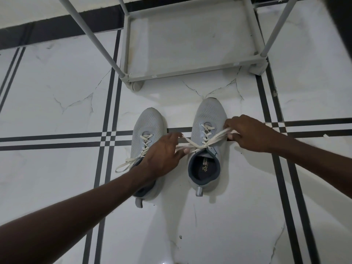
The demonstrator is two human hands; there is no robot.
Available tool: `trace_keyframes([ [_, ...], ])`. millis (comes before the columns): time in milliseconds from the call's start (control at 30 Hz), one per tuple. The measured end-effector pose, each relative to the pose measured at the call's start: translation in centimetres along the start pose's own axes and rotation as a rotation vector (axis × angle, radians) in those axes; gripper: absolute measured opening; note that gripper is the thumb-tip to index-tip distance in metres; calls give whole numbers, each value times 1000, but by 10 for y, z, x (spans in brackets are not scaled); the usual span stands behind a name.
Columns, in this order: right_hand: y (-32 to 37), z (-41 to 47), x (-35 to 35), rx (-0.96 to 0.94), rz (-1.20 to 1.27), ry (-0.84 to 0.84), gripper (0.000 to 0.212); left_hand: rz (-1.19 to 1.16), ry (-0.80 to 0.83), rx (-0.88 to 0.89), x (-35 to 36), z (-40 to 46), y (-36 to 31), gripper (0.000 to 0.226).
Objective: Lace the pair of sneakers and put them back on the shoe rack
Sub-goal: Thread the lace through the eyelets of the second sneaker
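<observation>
Two light grey sneakers stand side by side on the tiled floor, toes pointing away from me. The right sneaker [208, 115] is laced with a cream lace [204, 143] whose two ends cross over its tongue. My left hand [162, 157] pinches one lace end on the left side; my right hand [247, 133] pinches the other end on the right, both pulled taut. The left sneaker [147, 122] is laced too, its loose lace ends [125, 164] trailing left; my left forearm covers its heel part.
A grey metal shoe rack [182, 73] stands just beyond the sneakers, its lowest shelf near the floor and slanted poles [91, 35] rising toward me. The floor is white marble tile with black stripe lines [106, 139]. A dark skirting runs along the far wall.
</observation>
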State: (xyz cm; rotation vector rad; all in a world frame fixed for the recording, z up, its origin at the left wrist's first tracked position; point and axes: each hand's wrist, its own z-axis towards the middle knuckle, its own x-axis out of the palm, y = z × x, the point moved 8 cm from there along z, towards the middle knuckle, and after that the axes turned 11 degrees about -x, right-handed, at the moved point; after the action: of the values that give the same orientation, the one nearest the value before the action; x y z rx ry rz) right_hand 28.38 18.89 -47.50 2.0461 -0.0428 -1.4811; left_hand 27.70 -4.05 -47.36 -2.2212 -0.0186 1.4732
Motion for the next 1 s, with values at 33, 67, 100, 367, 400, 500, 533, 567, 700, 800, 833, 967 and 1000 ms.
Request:
trace_keyframes([
  [33,7,-2,-2,-20,-50,-64,31,-20,-39,-9,-5,0,-3,64],
  [67,16,-4,-2,-55,-68,-116,46,-24,-78,1,-10,-1,-9,76],
  [100,28,-6,-1,-110,-82,-162,54,1,-103,23,-13,-2,-18,82],
  [367,76,-3,19,-357,-202,-227,18,274,-115,235,15,-15,-56,28],
  [400,74,-2,20,-342,-171,-227,16,304,-128,240,17,-18,-57,17],
  [500,66,-4,25,-218,-60,-194,23,398,-190,242,16,-23,-62,22],
  [533,66,-6,26,-201,-86,-203,30,410,-213,244,14,-22,-64,18],
  [567,69,-8,26,-209,-151,-216,37,423,-208,249,12,-21,-66,11],
  [700,72,-14,30,-301,-363,-169,30,474,-150,238,12,-17,-59,22],
  [800,62,-9,35,-364,-415,-120,19,450,-136,254,13,-20,-52,17],
  [833,59,-7,36,-368,-413,-104,15,440,-122,246,15,-20,-51,16],
  [967,49,-3,39,-346,-382,-89,27,403,-109,222,11,-21,-52,19],
  [1000,49,-2,38,-356,-368,-97,31,385,-113,222,9,-21,-53,19],
])
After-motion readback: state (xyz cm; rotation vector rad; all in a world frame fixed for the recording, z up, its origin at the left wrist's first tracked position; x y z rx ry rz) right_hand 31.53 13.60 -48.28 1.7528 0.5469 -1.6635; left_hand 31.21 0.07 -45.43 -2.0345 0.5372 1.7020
